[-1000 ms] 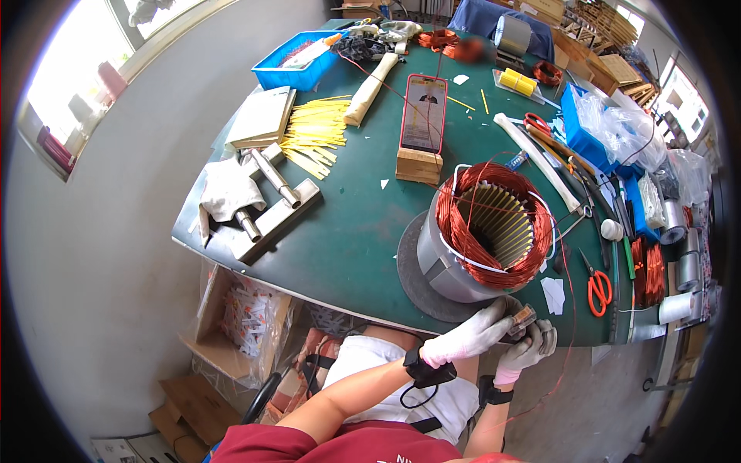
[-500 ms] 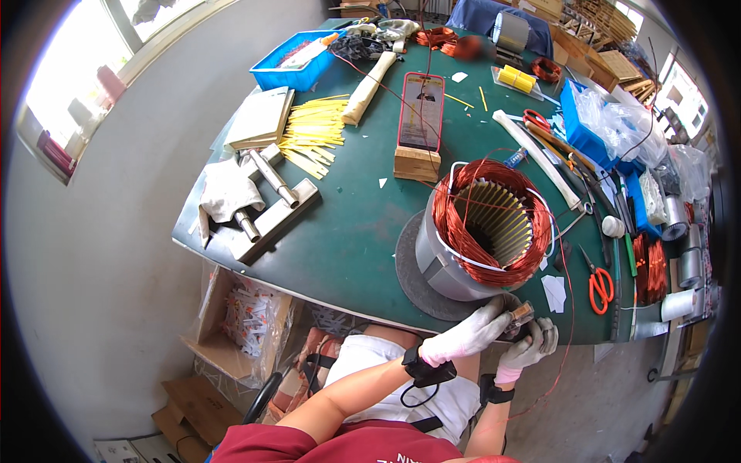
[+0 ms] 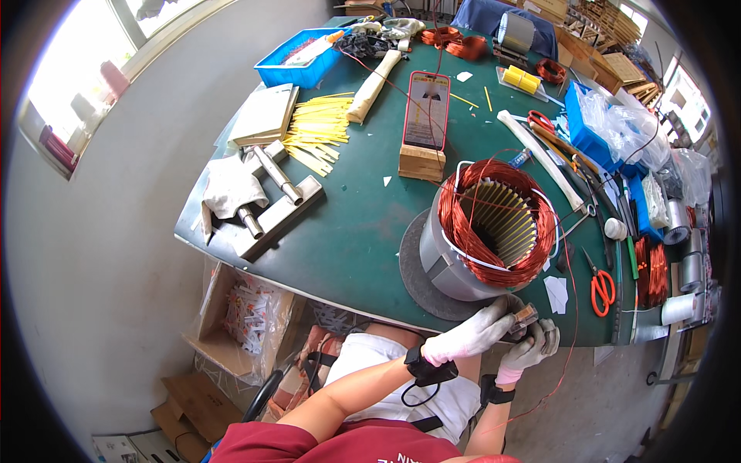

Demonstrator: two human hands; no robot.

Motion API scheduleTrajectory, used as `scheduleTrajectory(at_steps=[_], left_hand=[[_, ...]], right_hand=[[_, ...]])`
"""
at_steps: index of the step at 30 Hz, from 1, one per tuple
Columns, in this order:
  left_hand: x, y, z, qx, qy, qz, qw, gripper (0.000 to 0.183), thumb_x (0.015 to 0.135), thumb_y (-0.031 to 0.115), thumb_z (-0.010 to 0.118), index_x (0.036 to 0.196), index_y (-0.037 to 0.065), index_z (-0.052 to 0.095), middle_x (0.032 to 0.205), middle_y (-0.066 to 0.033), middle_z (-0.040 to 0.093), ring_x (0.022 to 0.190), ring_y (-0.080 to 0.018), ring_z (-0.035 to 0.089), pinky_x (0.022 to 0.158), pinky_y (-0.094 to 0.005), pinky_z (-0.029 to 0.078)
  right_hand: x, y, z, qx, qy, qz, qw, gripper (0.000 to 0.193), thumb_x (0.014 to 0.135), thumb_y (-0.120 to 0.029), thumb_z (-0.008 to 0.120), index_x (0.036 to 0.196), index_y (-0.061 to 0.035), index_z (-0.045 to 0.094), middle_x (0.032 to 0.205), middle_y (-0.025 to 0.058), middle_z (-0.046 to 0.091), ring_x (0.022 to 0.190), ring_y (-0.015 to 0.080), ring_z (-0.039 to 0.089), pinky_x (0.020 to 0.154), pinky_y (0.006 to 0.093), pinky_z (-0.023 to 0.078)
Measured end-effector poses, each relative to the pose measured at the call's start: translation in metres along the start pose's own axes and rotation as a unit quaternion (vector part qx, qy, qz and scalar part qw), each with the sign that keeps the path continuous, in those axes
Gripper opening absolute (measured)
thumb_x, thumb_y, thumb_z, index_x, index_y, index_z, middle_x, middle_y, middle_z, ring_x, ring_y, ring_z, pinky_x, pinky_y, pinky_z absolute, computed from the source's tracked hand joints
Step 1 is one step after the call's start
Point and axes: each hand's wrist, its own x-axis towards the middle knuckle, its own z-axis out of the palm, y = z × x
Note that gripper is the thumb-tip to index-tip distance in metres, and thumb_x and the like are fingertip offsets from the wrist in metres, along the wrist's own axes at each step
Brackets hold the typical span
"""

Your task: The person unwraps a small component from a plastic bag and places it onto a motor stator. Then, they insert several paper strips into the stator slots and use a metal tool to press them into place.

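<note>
A motor stator [image 3: 448, 266] stands on a round dark grey pad [image 3: 415, 282] near the front edge of the table. Thick red-brown copper wire windings [image 3: 469, 231] crown it, with yellow strips in the slots inside. Just in front of it, at the table edge, my white-gloved left hand [image 3: 480, 330] grips a small tan-and-grey block-like piece [image 3: 526, 315], whose exact kind I cannot make out. My gloved right hand [image 3: 532, 347] closes on the same piece from the right, fingers curled. A thin red wire runs down past my right hand.
A phone [image 3: 426, 109] leans upright on a wooden block [image 3: 421, 163] behind the stator. Orange-handled scissors [image 3: 602, 292] lie to the right, near copper coils [image 3: 656, 272]. Yellow strips [image 3: 318, 127], metal bars [image 3: 289, 216] and a blue tray [image 3: 297, 76] occupy the left side.
The whole view has shifted slightly, so the table and stator sit a little farther right. Both hands keep their hold on the small piece, with almost no movement.
</note>
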Motion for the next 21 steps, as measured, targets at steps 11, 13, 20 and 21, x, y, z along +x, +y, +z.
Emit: scheduleTrajectory(at_steps=[11,13,20,21], left_hand=[[-0.0006,0.003,-0.0006,0.009,-0.007,0.0,1.0,0.023,0.097,0.008,0.038,0.115,-0.004,0.043,0.095,-0.0075,0.049,0.088,-0.0128,0.049,0.083,-0.0283,0.044],[-0.0003,0.0002,-0.0001,0.002,-0.008,0.0,1.0,0.023,0.097,0.008,0.038,0.115,-0.004,0.043,0.095,-0.0074,0.049,0.088,-0.0127,0.049,0.083,-0.0282,0.044],[-0.0005,0.0018,-0.0006,0.018,-0.007,0.012,1.0,0.022,0.097,0.009,0.038,0.114,-0.003,0.044,0.096,-0.0072,0.05,0.088,-0.0131,0.05,0.083,-0.0283,0.044],[-0.0003,0.0023,-0.0006,0.022,-0.008,0.007,1.0,0.023,0.097,0.011,0.038,0.114,-0.003,0.044,0.097,-0.0073,0.051,0.089,-0.0131,0.051,0.084,-0.0281,0.044]], right_hand=[[-0.0021,-0.0002,0.0028,-0.008,0.023,-0.004,1.0,0.038,0.098,-0.031,0.034,0.094,-0.0039,0.061,0.105,0.013,0.059,0.104,0.0328,0.051,0.092,0.0472,0.035],[-0.0027,0.0001,0.0026,-0.008,0.018,-0.001,1.0,0.038,0.098,-0.031,0.034,0.094,-0.0038,0.061,0.105,0.0131,0.059,0.104,0.0328,0.051,0.092,0.0472,0.035],[-0.0049,0.0016,0.0047,-0.006,0.03,-0.003,1.0,0.039,0.098,-0.032,0.034,0.095,-0.0037,0.06,0.106,0.0128,0.058,0.105,0.0325,0.05,0.092,0.047,0.036],[-0.0066,0.0038,0.0059,-0.011,0.031,-0.004,0.999,0.039,0.099,-0.032,0.033,0.096,-0.0039,0.06,0.107,0.0126,0.058,0.105,0.0324,0.05,0.092,0.0469,0.036]])
